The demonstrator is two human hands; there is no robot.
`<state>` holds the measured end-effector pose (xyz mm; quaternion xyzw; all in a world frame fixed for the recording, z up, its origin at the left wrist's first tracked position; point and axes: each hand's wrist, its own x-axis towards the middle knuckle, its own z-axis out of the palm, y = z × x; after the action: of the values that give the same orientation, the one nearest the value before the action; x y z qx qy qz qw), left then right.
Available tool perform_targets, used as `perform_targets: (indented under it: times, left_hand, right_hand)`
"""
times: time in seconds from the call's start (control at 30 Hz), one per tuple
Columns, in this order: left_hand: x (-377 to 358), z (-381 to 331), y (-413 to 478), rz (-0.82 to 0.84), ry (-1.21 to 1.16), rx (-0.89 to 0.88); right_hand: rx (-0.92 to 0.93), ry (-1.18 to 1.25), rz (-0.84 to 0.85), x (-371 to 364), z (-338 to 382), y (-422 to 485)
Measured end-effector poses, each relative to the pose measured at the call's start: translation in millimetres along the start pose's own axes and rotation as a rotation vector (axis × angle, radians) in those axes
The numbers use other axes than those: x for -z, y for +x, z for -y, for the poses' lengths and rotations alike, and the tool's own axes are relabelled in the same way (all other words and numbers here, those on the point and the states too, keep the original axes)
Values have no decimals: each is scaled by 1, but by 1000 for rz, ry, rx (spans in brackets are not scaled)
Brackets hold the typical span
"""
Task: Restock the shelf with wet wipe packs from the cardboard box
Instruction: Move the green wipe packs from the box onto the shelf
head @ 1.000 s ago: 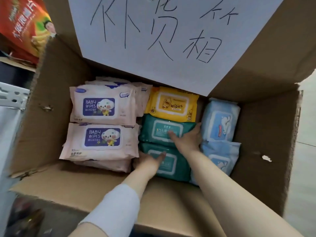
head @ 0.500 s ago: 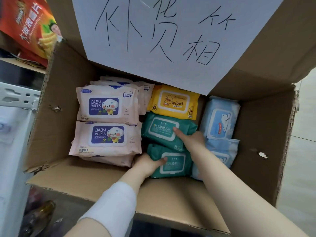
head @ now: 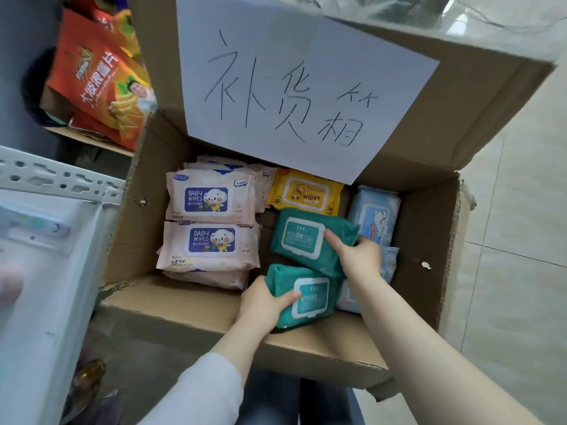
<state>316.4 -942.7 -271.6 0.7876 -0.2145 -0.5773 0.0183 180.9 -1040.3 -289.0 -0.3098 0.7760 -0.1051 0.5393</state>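
Inside the cardboard box (head: 426, 228), the left hand (head: 264, 305) clasps the near teal pack (head: 310, 297) and the right hand (head: 360, 259) the far teal pack (head: 303, 237) (each grip closed round its pack), so both should lift straight up, clear of neighbouring packs, before swinging to the shelf (head: 61, 182) at left.

An open brown cardboard box (head: 429, 234) holds soft wet wipe packs: pink baby-wipe packs (head: 211, 245) lying flat at left (more stacked beneath), a yellow pack (head: 306, 193) at the back, pale blue packs (head: 372, 216) at right, a teal pack (head: 302, 237) tilted mid-box, and a second teal pack (head: 306, 297) tilted just in front.
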Motion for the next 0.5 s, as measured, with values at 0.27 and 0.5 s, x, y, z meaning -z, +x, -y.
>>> perform_targets:
  times: [0.27,0.5]
  left_hand:
    - [64,-15,-77,37,-200,-117]
    - [114,4,-190,64,-354,-191]
  right_hand:
    - [46,137,-124,60,46,-69]
    - [160,234,-18,106,91,-164]
